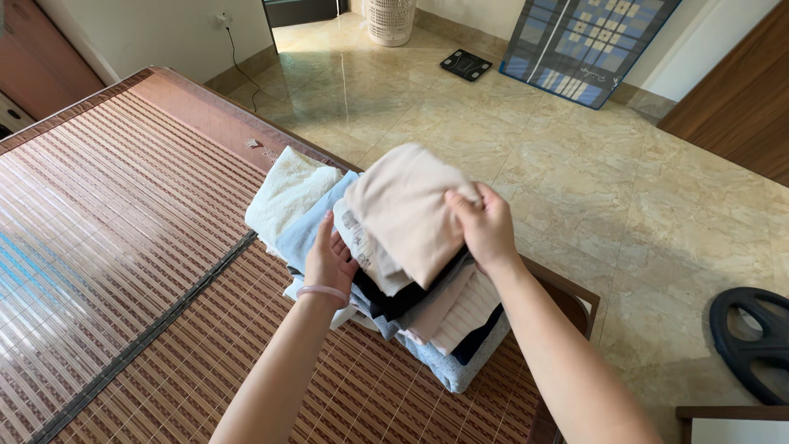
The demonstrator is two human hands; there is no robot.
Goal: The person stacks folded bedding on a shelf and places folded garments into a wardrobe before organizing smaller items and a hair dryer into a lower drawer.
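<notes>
We look down at our two bare hands over a pile of folded clothes [411,312] at the corner of a bed covered by a brown woven bamboo mat [123,247]. Our right hand [485,230] is closed on the upper edge of a folded beige cloth garment [403,214], pinching it between thumb and fingers and holding it just above the pile. Our left hand [329,261], with a pink band at the wrist, lies flat and loose against the side of the pile, fingers slipped under a printed white piece, gripping nothing.

The beige garment looks soft, light and limp; it sags from the pinch, so we judge it would unfold easily and is best held along a folded edge or supported from beneath. The pile mixes black, striped pink, pale blue and a fluffy cream towel [283,193] to the left.

The mat is ribbed and shiny with sunlight. Beyond the bed lies a glossy beige marble tile floor [575,164], with a white laundry basket [389,20], a black bathroom scale [465,64], a blue patterned board [579,45] leaning on the wall, and a black weight plate [752,341].
</notes>
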